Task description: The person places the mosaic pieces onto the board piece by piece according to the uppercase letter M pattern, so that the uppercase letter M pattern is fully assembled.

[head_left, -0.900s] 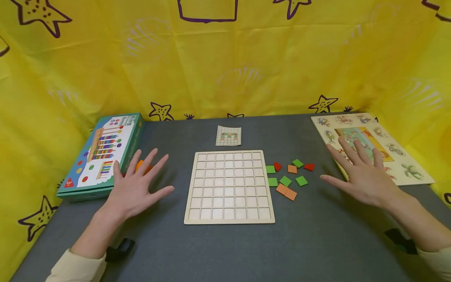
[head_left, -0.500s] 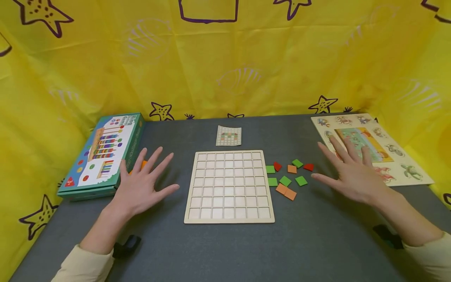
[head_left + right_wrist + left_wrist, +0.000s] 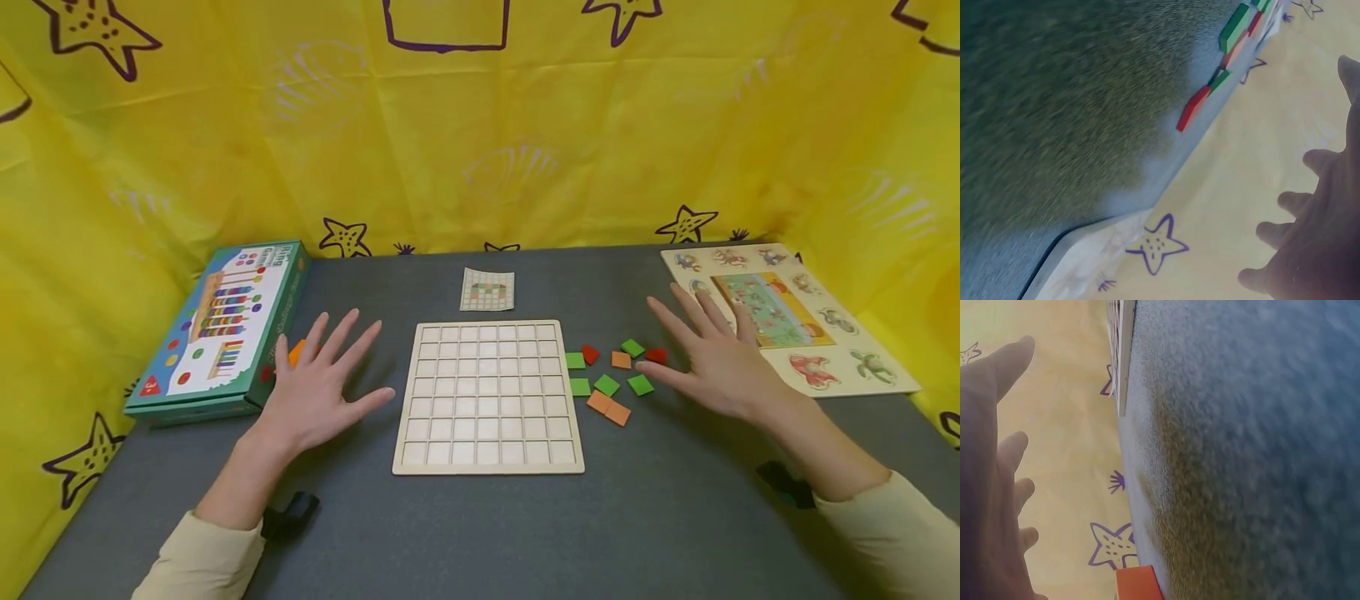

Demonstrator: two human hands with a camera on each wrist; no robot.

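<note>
- Your left hand (image 3: 321, 396) is open, fingers and thumb spread, held above the table (image 3: 480, 533). It grips nothing. An orange piece (image 3: 297, 351), partly hidden, lies behind its fingers, beside a green game box (image 3: 225, 321).
- Your right hand (image 3: 720, 368) is open too, fingers spread, gripping nothing. Its thumb reaches left toward the loose tiles; the wrist view shows it apart from them.
- A pale wooden board (image 3: 487, 387) lies flat between your hands, its grid of squares bare. It seems centred so both hands can reach it. It looks close to square, with no clear long axis; its edges run left to right and near to far.
- Just right of the board lie green tiles (image 3: 607, 385), orange tiles (image 3: 621, 360) and red tiles (image 3: 590, 355), probably left there for easy picking. They point various ways. Two orange ones sit end to end, their row slanting from far left to near right.
- Beyond the board's far edge, a small pattern card (image 3: 487, 290) lies face up, presumably so you can glance at it.
- At the far right, a picture puzzle (image 3: 783, 312) lies slanted, its long axis running from far left to near right, apparently set aside.
</note>
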